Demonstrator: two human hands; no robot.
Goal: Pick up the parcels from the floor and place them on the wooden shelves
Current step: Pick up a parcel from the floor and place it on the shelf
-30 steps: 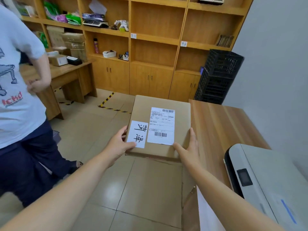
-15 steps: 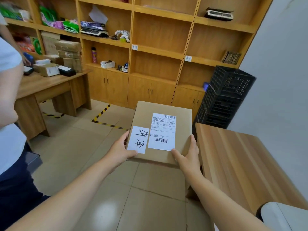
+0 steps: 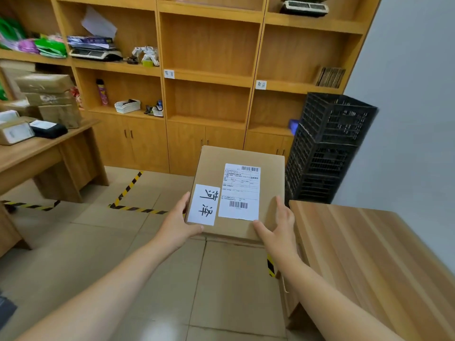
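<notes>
A brown cardboard parcel (image 3: 214, 168) with a white shipping label and a white handwritten tag is held level in front of me, above the tiled floor. My left hand (image 3: 177, 223) grips its near left corner, thumb on top. My right hand (image 3: 279, 226) grips its near right corner. The wooden shelves (image 3: 209, 77) fill the wall ahead; the middle bays straight ahead of the parcel show nothing on them, and small paper tags hang on their front edges.
A stack of black plastic crates (image 3: 325, 148) stands by the right wall. A wooden table (image 3: 369, 254) is close on my right. At left a wooden desk (image 3: 37, 151) carries several parcels. Yellow-black tape (image 3: 128, 188) marks the floor.
I have moved closer to the shelves with the parcel in both hands. The other person at the left and the printer at the right have dropped out of view.
</notes>
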